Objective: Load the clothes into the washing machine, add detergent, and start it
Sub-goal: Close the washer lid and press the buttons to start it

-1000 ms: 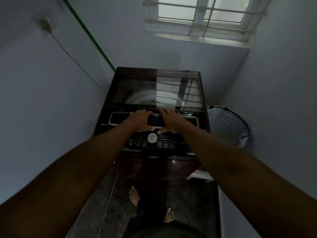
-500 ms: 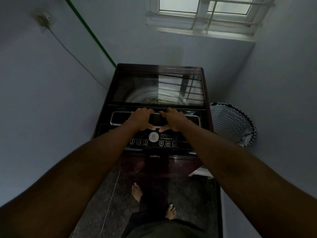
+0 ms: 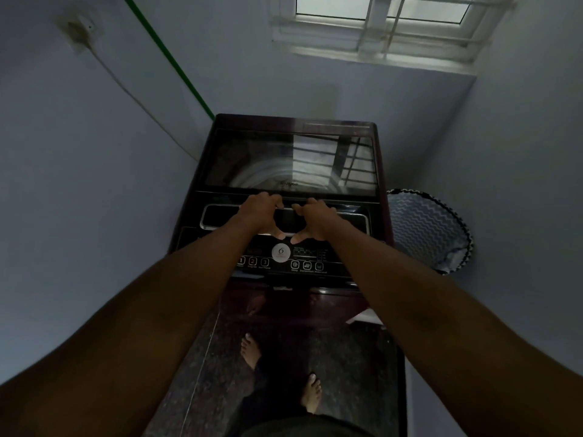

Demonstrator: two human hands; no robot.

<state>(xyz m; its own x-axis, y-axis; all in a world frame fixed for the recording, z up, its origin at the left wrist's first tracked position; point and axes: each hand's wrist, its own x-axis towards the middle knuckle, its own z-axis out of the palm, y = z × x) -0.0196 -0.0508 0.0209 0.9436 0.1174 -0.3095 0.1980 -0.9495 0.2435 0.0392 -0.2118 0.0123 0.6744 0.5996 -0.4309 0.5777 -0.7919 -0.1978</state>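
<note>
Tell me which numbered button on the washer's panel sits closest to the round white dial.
The button marked 3: rightmost of the three numbered ones, just left of the round white dial; 1 and 2 lie farther left.

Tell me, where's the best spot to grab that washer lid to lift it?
Probably the lid front edge, from the near side, fingers curling under it. The lid lies flat and shut, so that edge seems the free one. Both the left hand and right hand already curl there.

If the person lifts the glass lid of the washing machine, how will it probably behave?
The glass lid looks rigid, so it should swing up flat without bending. Its broad glass pane suggests some weight; both hands, left hand and right hand, grip its front edge. Glossy glass may be slippery.
</note>
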